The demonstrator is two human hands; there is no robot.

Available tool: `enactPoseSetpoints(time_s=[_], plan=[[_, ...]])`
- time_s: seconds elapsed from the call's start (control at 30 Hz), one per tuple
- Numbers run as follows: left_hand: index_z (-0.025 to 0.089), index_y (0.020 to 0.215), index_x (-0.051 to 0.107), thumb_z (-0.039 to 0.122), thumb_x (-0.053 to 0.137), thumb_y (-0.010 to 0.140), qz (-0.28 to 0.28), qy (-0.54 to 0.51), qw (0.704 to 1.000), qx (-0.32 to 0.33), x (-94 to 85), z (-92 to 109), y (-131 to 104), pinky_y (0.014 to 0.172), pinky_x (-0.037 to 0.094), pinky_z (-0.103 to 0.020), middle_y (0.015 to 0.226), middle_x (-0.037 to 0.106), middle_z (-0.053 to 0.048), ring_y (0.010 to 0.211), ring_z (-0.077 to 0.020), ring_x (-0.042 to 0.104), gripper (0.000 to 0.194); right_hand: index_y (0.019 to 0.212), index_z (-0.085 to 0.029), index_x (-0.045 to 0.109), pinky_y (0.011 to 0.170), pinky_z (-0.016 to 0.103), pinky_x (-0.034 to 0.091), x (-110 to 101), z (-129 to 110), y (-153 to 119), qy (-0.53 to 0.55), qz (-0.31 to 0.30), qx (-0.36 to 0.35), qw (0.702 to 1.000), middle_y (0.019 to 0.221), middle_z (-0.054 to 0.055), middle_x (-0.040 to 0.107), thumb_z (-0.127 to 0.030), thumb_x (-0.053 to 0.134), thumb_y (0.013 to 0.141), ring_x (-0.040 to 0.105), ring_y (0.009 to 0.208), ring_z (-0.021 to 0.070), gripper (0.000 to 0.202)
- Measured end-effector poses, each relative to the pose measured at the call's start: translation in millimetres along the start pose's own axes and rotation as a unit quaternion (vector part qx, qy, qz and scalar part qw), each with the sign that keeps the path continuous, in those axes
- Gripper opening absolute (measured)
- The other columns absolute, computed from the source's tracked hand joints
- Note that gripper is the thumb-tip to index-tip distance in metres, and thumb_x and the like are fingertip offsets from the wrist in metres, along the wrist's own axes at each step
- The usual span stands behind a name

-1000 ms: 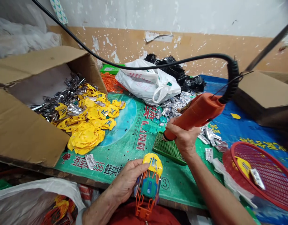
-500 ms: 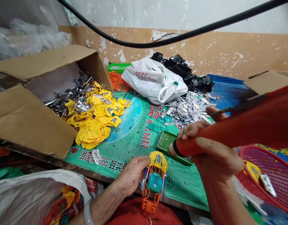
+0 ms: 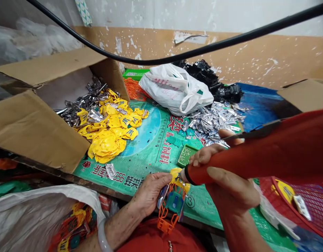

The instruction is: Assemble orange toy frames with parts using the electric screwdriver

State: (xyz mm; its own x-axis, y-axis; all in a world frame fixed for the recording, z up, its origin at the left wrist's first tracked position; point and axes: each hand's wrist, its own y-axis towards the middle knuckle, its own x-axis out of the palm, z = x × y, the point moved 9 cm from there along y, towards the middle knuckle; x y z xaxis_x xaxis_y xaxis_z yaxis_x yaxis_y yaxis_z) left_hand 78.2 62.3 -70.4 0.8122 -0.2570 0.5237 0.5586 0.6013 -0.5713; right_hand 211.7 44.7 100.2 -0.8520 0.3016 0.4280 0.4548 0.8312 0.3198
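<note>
My left hand [image 3: 151, 190] is closed on the left side of a toy car [image 3: 175, 203] with a yellow front, green middle and orange frame, held over the table's near edge. My right hand [image 3: 229, 178] is wrapped round a thick red electric screwdriver [image 3: 219, 162]. Its tip meets the yellow front of the toy car; the exact contact spot is partly hidden. Just behind the tool's nose lies a small green perforated tray [image 3: 187, 155] with small metal pieces in it, partly covered by my right hand.
Yellow toy parts [image 3: 109, 145] spill from a cardboard box [image 3: 43, 133] at left. Beyond lie silvery parts [image 3: 213, 120], a white plastic bag [image 3: 174, 92] and black parts [image 3: 203, 73]. A red basket [image 3: 316, 206] is at right. A black cable [image 3: 156, 62] hangs across the top.
My right hand has brought the screwdriver left and down from above the green tray onto the toy car's yellow front. My left hand still holds the car. The view has shifted slightly.
</note>
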Motion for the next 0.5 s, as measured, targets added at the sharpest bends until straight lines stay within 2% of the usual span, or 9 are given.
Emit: enactPoseSetpoints(time_s=[0.3,0.5], plan=[[0.009,0.073,0.070,0.034,0.081,0.059,0.004,0.001,1.000,0.002,-1.6,-2,2,0.049,0.044,-0.021,0.055,0.062,-0.002,0.048,-0.0104,0.055,0.031,0.105,-0.030,0.060,0.060,0.032,0.050,-2,11,-1,-0.001,-0.001,0.021,1.000,0.070,-0.003,0.062,-0.014,0.073,0.065,0.059,0.063,0.0151,0.045],[0.009,0.073,0.069,0.035,0.076,0.067,-0.013,0.012,1.000,0.006,2.3,-3,3,0.052,0.045,-0.022,0.052,0.056,0.001,0.049,-0.0104,0.055,0.027,0.104,-0.030,0.060,0.060,0.032,0.050,-1,15,-3,-0.004,-0.012,0.031,0.999,0.072,-0.003,0.062,-0.016,0.075,0.065,0.058,0.064,0.0148,0.044]])
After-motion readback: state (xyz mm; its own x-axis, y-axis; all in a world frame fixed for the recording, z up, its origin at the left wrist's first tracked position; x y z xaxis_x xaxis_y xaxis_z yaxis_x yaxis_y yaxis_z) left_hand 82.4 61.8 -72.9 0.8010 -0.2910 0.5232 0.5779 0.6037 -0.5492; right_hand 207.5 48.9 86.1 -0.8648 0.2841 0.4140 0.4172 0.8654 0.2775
